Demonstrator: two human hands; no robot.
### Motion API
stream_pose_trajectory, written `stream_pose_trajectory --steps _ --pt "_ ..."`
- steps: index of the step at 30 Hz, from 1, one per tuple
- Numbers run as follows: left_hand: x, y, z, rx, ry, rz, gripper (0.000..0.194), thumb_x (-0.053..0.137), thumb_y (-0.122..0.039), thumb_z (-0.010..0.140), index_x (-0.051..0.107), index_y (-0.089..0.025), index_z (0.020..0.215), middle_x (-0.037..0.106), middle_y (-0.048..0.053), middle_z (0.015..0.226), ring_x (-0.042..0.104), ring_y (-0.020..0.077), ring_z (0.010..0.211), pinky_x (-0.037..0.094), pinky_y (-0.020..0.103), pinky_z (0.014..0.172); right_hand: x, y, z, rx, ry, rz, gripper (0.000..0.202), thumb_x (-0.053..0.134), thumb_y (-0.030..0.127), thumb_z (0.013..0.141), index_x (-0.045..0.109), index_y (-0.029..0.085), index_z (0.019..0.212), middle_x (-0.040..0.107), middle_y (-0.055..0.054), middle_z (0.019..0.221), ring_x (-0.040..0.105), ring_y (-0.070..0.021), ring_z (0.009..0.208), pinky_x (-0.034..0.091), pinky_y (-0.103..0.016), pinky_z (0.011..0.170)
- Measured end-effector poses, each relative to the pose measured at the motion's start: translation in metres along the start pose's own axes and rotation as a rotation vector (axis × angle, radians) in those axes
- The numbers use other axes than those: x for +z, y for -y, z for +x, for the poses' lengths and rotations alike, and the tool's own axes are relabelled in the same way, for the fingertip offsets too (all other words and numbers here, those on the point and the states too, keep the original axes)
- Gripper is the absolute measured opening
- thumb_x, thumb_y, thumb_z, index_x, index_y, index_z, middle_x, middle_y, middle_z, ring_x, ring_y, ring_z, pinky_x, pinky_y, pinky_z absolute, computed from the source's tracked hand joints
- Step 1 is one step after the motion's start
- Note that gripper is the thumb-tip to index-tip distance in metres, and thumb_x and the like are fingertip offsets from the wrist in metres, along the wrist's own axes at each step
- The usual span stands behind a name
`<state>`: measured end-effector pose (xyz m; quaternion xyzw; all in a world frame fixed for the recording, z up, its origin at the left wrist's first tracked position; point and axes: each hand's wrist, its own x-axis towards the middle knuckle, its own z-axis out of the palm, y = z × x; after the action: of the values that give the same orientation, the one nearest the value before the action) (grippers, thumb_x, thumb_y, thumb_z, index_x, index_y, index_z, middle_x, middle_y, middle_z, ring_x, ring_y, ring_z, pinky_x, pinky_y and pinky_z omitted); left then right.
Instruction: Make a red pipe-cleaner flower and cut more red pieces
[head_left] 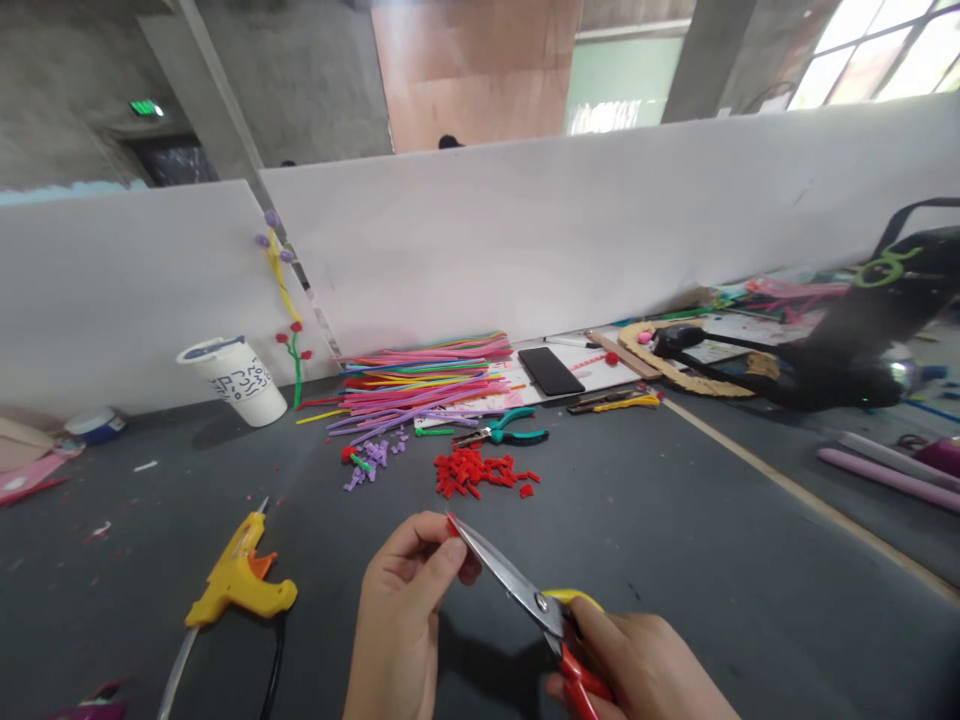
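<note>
Between its thumb and fingers my left hand (416, 580) pinches a small red piece of pipe cleaner (452, 525), mostly covered by the fingertips. My right hand (634, 650) grips the scissors (517, 585) by their red and yellow handles. The scissor tips meet the red piece at my left fingertips, and the blades look nearly closed. Just beyond lies a heap of cut red pieces (476, 472). Left of that heap are cut purple pieces (379, 460), with a small red and green flower (352, 455) among them.
A yellow glue gun (244, 575) with its cord lies at the left. Behind the heaps are teal-handled pliers (517, 428), bundled pipe cleaners (427, 375) and a phone (551, 371). A paper cup (240, 380) stands near the white partition (480, 240). A black bag-like object (840, 340) sits right.
</note>
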<state>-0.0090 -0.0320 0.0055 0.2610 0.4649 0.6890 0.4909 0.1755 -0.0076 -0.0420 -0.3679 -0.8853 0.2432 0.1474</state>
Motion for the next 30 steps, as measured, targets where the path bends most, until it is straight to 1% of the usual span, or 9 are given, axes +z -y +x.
stream_pose_trajectory --steps 3,7,12,15,21,25,27,28,30 --pt "0.0 0.001 0.001 -0.006 -0.005 0.013 0.004 0.069 -0.02 0.067 0.066 -0.017 0.067 0.061 -0.002 0.063 0.054 0.0091 0.06 0.044 0.019 0.06 -0.003 0.001 0.003 0.068 0.028 0.091 0.035 0.041 0.052 0.083 0.036 0.022 0.066 0.043 0.005 0.052 0.029 -0.0096 0.042 0.023 -0.022 0.042" --pt "0.004 0.002 0.0 -0.045 -0.035 0.059 0.008 0.071 -0.021 0.064 0.064 -0.016 0.067 0.062 -0.001 0.063 0.055 0.0098 0.058 0.044 0.019 0.059 -0.011 0.003 0.006 0.147 0.093 0.355 0.032 0.044 0.048 0.081 0.035 0.021 0.065 0.036 0.006 0.053 0.024 -0.0089 0.047 0.024 -0.02 0.043" --pt "0.01 0.003 -0.003 -0.047 -0.002 0.219 0.009 0.068 -0.022 0.065 0.061 -0.015 0.064 0.06 -0.001 0.059 0.054 0.0111 0.056 0.043 0.021 0.057 -0.021 0.013 0.013 0.207 0.049 0.6 0.021 0.048 0.032 0.076 0.036 0.02 0.064 0.042 0.004 0.057 0.034 -0.0089 0.052 0.03 -0.019 0.046" --pt "0.011 0.007 -0.003 -0.036 0.032 0.323 0.009 0.065 -0.022 0.066 0.058 -0.016 0.063 0.057 -0.002 0.058 0.053 0.0115 0.056 0.042 0.021 0.057 -0.023 0.02 0.019 0.262 0.002 0.682 0.017 0.05 0.025 0.072 0.038 0.02 0.062 0.042 0.005 0.054 0.036 -0.0081 0.049 0.031 -0.018 0.044" --pt "0.014 0.021 -0.009 0.201 0.136 0.658 0.012 0.058 -0.016 0.067 0.056 -0.018 0.056 0.053 -0.002 0.058 0.051 0.0131 0.058 0.04 0.022 0.057 -0.026 0.026 0.032 0.349 -0.067 0.848 0.009 0.051 0.026 0.073 0.052 0.018 0.073 0.041 0.008 0.046 0.035 -0.0054 0.037 0.028 -0.017 0.037" --pt "0.015 0.025 -0.012 0.228 0.215 0.728 0.013 0.055 -0.012 0.066 0.055 -0.019 0.055 0.055 -0.002 0.058 0.051 0.0136 0.056 0.039 0.023 0.057 -0.029 0.027 0.035 0.357 -0.082 0.91 0.01 0.054 0.026 0.07 0.049 0.018 0.068 0.042 0.009 0.045 0.034 -0.004 0.035 0.026 -0.016 0.035" --pt "0.014 0.024 -0.011 0.168 0.246 0.708 0.012 0.057 -0.011 0.064 0.057 -0.019 0.055 0.055 -0.001 0.058 0.051 0.0139 0.057 0.039 0.023 0.057 -0.03 0.027 0.035 0.359 -0.078 0.922 0.011 0.055 0.025 0.068 0.048 0.018 0.065 0.041 0.009 0.045 0.035 -0.0038 0.035 0.027 -0.015 0.034" --pt "0.013 0.023 -0.011 0.091 0.278 0.665 0.01 0.058 -0.012 0.064 0.059 -0.018 0.056 0.056 -0.001 0.058 0.052 0.0143 0.058 0.04 0.023 0.058 -0.03 0.027 0.035 0.36 -0.071 0.935 0.011 0.055 0.026 0.069 0.048 0.018 0.065 0.042 0.009 0.045 0.036 -0.0038 0.035 0.026 -0.015 0.034" --pt "0.013 0.021 -0.009 -0.141 0.353 0.495 0.008 0.06 -0.018 0.067 0.065 -0.015 0.062 0.059 0.002 0.059 0.053 0.015 0.059 0.041 0.024 0.059 -0.03 0.026 0.035 0.349 -0.035 0.981 0.011 0.053 0.028 0.071 0.048 0.018 0.068 0.044 0.009 0.044 0.035 -0.0038 0.033 0.025 -0.014 0.032"
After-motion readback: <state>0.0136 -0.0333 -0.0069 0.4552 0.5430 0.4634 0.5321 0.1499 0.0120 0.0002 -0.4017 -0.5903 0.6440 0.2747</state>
